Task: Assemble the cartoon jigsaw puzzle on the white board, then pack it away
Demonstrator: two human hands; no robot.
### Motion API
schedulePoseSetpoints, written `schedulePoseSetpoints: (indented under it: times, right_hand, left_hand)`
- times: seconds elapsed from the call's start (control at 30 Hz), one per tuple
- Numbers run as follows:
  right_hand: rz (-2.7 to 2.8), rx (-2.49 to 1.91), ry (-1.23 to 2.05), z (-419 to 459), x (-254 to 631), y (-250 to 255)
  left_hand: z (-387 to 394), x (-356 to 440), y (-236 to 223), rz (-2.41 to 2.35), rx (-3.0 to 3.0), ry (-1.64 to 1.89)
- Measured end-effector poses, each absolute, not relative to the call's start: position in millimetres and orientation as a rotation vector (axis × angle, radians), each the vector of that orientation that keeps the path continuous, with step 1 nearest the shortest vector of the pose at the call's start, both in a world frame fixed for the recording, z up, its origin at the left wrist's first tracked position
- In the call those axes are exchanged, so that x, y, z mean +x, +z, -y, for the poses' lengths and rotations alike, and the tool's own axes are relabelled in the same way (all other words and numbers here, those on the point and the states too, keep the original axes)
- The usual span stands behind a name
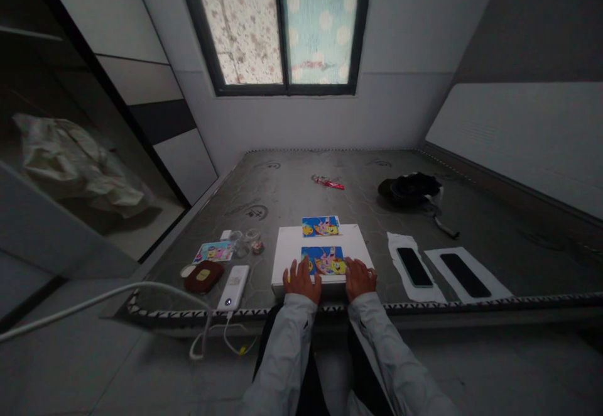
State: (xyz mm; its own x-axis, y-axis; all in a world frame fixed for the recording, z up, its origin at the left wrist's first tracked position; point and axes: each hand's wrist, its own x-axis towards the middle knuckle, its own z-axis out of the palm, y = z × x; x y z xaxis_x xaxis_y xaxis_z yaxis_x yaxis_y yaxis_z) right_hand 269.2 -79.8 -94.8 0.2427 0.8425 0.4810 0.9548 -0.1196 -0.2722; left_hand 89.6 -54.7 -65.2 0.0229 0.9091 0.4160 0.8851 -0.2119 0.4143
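Observation:
My left hand [302, 279] and my right hand [360, 278] lie palm down on the near edge of a white rectangular board or box [292, 246], fingers spread. Neither hand grips anything. Between them, a SpongeBob and Patrick picture card [323, 260] lies on the white surface, its near corner close to my left fingers. A second matching card [321, 226] sits at the surface's far edge. The underside of the white piece is hidden.
A grey mattress [282, 196] holds a white power bank [233, 287] with cable, a dark red pouch [203, 276], a cartoon card [214, 252], small glass pieces [242, 243], several dark phones on white sheets [414, 267], a black cap [409, 190], and a red packet [328, 182].

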Motion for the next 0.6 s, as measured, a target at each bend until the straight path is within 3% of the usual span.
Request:
schedulePoseSetpoints:
  times: [0.6]
  right_hand:
    - [1.568, -1.991, -0.373, 76, 259, -102]
  left_hand:
    - [52, 89, -74, -2.006, 2.204, 1.073]
